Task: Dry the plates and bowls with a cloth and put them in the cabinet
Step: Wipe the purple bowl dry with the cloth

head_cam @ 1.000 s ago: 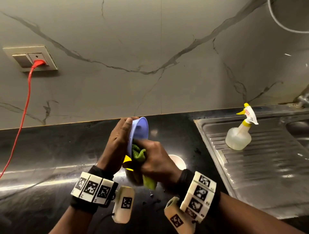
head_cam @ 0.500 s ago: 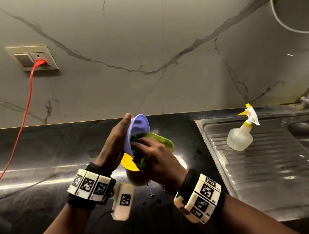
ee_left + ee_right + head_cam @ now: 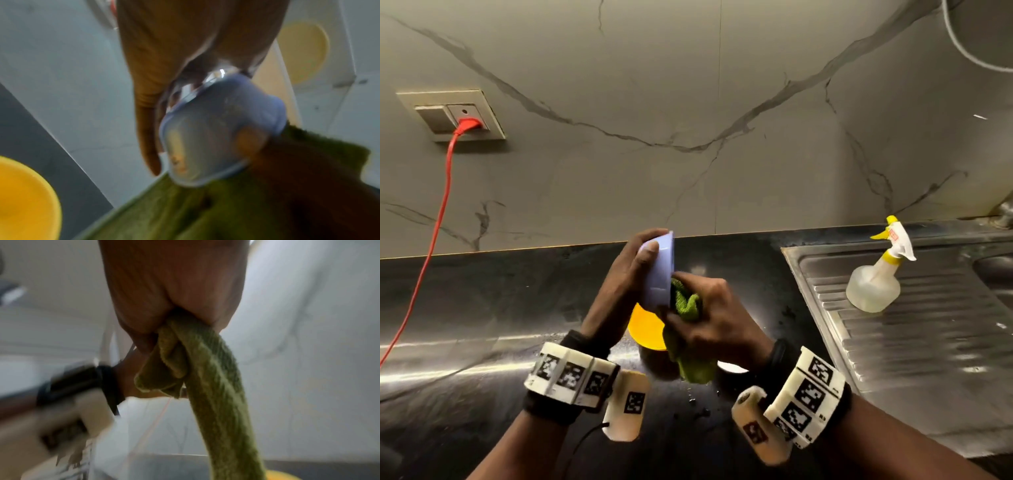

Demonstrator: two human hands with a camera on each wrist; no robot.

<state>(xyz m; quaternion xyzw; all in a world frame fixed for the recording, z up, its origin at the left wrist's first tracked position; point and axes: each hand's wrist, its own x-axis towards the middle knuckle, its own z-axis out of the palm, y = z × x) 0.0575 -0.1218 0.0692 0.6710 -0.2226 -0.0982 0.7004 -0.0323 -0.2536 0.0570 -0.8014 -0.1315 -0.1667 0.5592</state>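
Gripping a pale blue bowl (image 3: 661, 270) above the black counter (image 3: 482, 308), the left hand (image 3: 619, 291) has its fingers (image 3: 645, 255) curled over the rim and its thumb on the outside wall — the bowl is tipped on edge, opening toward the right. The right hand (image 3: 709, 318) clutches a bunched green cloth (image 3: 688, 305), fingers closed tight round it, pressing the cloth against the bowl's lower rim while a loose tail hangs down toward the counter. Just below the two hands, a yellow bowl (image 3: 645, 329) sits on the counter. Farther right, a spray bottle (image 3: 876, 277) stands on the steel sink drainboard (image 3: 928, 359) — well apart from the hands.
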